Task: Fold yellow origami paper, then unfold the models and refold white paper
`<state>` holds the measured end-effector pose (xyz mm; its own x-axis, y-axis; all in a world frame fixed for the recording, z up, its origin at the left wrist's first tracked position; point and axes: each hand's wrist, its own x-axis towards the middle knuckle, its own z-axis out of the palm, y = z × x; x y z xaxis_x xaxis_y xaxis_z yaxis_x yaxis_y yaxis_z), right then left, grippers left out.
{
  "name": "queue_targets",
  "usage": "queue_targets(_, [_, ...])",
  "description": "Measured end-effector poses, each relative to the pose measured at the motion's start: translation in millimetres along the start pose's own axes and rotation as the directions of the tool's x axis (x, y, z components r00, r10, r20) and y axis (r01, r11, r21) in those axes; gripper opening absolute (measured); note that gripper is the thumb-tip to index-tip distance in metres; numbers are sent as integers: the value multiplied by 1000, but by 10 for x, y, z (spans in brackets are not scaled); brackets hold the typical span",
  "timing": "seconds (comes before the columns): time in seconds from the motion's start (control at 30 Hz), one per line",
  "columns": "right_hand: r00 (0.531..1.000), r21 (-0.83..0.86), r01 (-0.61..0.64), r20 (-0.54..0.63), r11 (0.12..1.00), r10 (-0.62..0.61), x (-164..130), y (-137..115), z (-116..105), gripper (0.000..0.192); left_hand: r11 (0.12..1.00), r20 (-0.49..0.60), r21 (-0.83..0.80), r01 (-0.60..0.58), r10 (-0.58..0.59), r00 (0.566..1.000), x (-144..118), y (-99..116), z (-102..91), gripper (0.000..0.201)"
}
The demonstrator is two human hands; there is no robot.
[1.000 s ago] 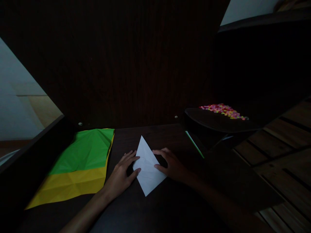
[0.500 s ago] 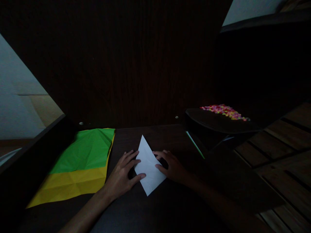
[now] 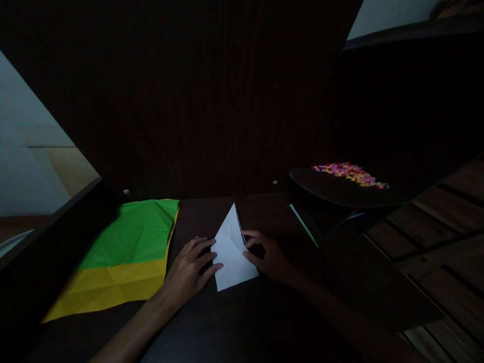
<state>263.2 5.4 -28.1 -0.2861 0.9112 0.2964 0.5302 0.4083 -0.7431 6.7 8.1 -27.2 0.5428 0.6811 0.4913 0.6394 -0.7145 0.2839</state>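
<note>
A folded white sheet of paper (image 3: 232, 257) lies on the dark wooden surface before me, its narrow point facing away. A crease or flap shows along its upper right side. Fingers spread, my left hand (image 3: 192, 267) rests its fingertips on the paper's left edge. On the other side my right hand (image 3: 266, 257) has its fingers curled at the right edge. Its thumb lies on top of the paper and its forefinger touches the upper right edge. The undersides of the right fingers are hidden in shadow.
Green paper (image 3: 132, 232) lies over yellow paper (image 3: 109, 286) at the left. A thin green-and-white strip (image 3: 303, 225) lies to the right. Small pink, red and yellow pieces (image 3: 350, 173) are heaped on a rounded dark shelf (image 3: 321, 187). A dark panel (image 3: 212, 101) rises behind.
The white paper has turned clockwise, its far point swinging right and its near corner left. My right fingers have curled in more, while my left hand has barely moved.
</note>
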Motion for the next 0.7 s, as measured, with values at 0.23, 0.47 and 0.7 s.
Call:
queue_targets(0.23, [997, 101, -68, -29, 993, 71, 25, -53, -30, 44, 999, 72, 35, -8, 6, 997, 15, 20, -35, 25])
queue_targets(0.47, [994, 180, -96, -39, 979, 105, 31, -29, -29, 41, 998, 149, 55, 1, -9, 989, 11, 41, -84, 39])
queue_targets(0.7, [994, 168, -92, -49, 982, 102, 32, -32, -40, 40, 999, 212, 40, 16, -24, 977, -21, 34, -128, 53])
